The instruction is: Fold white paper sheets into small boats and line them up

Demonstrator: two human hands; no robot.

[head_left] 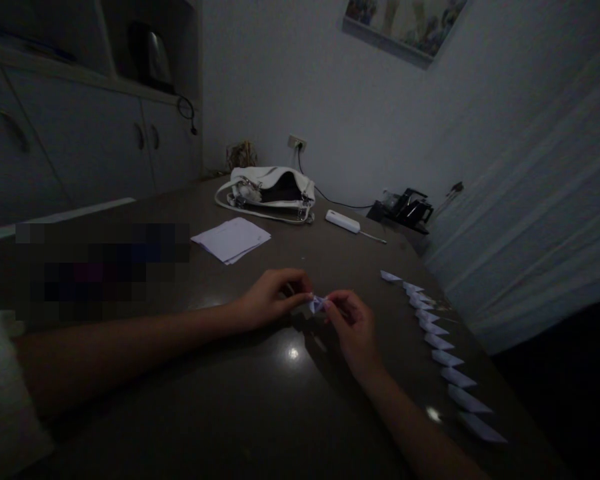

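Between my two hands, just above the dark table, is a small piece of folded white paper (317, 305). My left hand (279, 295) pinches its left end between thumb and fingertips. From the other side, my right hand (351, 323) pinches the right end, fingers curled. Parts of the paper are covered by the fingertips. Off to the right, several folded paper pieces (439, 342) with pointed ends lie in a row along the table's right side. Flat sheets of white paper (233, 240) are stacked beyond my left hand.
A white handbag (273, 193) lies open at the back of the table (220, 407). Right of it is a white power strip or adapter (343, 221) with a short cable. A black appliance (414, 208) stands past the table's far right edge. A blurred patch covers the left side.
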